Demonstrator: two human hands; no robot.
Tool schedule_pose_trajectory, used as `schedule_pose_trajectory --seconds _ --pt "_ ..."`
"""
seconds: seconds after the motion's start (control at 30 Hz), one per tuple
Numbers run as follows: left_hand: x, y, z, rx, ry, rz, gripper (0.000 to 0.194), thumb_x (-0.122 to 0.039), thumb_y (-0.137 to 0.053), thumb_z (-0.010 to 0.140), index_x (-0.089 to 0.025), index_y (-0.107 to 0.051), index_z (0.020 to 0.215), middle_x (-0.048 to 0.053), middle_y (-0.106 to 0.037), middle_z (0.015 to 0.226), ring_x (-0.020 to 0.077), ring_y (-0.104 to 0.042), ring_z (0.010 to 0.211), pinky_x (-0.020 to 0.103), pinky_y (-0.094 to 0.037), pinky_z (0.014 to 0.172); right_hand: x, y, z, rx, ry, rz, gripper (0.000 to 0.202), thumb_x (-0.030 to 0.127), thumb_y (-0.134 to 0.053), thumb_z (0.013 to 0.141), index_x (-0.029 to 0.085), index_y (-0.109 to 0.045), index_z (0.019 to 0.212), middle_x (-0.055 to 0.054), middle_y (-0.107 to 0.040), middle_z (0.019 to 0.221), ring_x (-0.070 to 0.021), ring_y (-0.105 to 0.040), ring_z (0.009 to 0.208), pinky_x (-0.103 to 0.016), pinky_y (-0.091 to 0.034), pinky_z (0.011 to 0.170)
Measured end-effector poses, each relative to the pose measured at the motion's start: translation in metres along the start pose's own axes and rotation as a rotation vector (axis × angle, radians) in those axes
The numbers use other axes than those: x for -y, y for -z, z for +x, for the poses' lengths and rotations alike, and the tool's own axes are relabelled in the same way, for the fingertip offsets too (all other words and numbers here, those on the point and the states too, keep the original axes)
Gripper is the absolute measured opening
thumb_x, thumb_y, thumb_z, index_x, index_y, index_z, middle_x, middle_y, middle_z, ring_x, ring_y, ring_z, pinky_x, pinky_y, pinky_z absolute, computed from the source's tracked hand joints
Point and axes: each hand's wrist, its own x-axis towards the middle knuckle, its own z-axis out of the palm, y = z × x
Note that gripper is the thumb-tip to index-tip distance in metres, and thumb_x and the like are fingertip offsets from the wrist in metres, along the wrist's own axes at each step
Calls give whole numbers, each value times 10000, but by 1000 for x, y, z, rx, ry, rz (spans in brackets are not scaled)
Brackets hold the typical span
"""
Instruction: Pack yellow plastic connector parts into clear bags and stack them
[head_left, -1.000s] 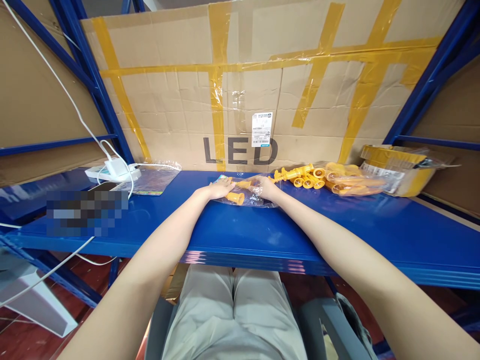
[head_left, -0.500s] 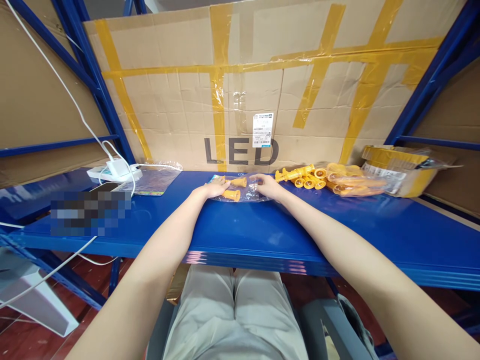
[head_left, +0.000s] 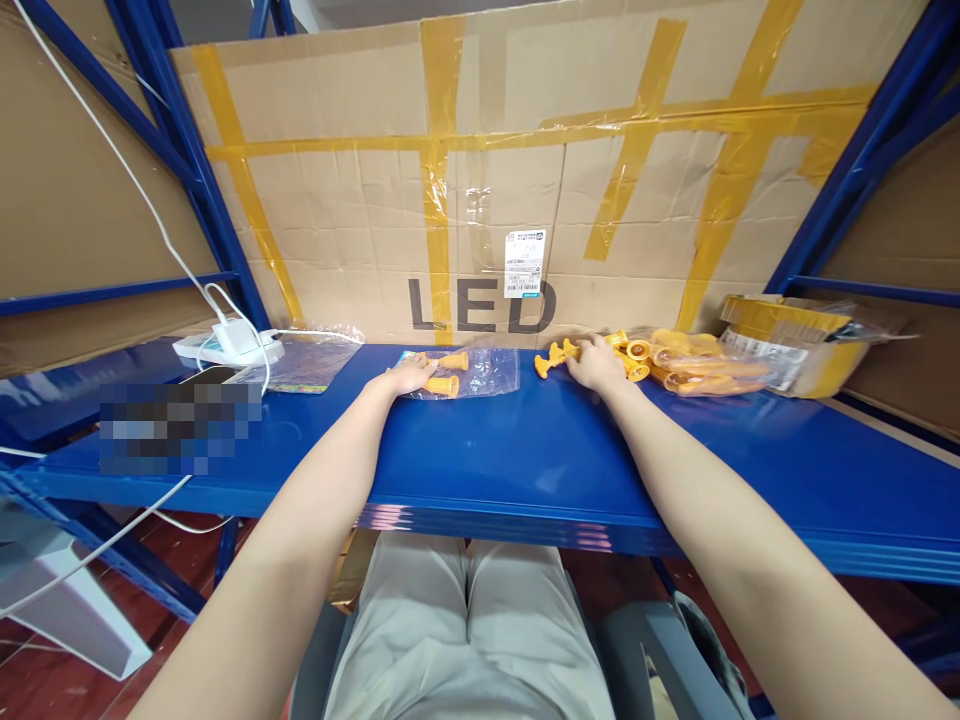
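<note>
From where I stand, the left hand (head_left: 411, 374) lies over the left part of a clear bag (head_left: 495, 372) on the blue shelf (head_left: 450, 450), fingers extended and pressed flat rather than gripping. Light, even pressure there would serve best, pinning the film without creasing it. The right hand (head_left: 598, 364) is at the loose yellow pieces (head_left: 552, 360), its fingers bent over them; I can't tell whether they close on one. A grip around one narrow shaft would, I judge, disturb its neighbours least.

As for looks, the bag is thin, shiny and wrinkled, with two yellow flared-end pieces (head_left: 444, 386) side by side in it. The loose ones are glossy, with knobbly stems and round cupped ends, heaped beside a filled plastic bag (head_left: 716, 376).
</note>
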Motion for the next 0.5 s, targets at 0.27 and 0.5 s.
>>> schedule_pose_trajectory --seconds 0.27,0.5 --pt "1 -1 1 26 -17 6 748 -607 -47 944 -208 -243 1546 73 -136 1620 248 -98 1497 433 -190 1193 10 2 -6 141 82 -172 412 306 -520 879 159 -611 1252 -170 -529 1369 -343 -432 1318 -580 -320 1086" --pt "1 -1 1 32 -5 -6 743 -596 -62 950 -192 -239 1548 66 -107 1621 244 -83 1497 419 -181 1197 17 1 -9 199 160 -186 399 156 -448 872 164 -635 1225 -167 -559 1348 -331 -445 1316 -635 -256 1107"
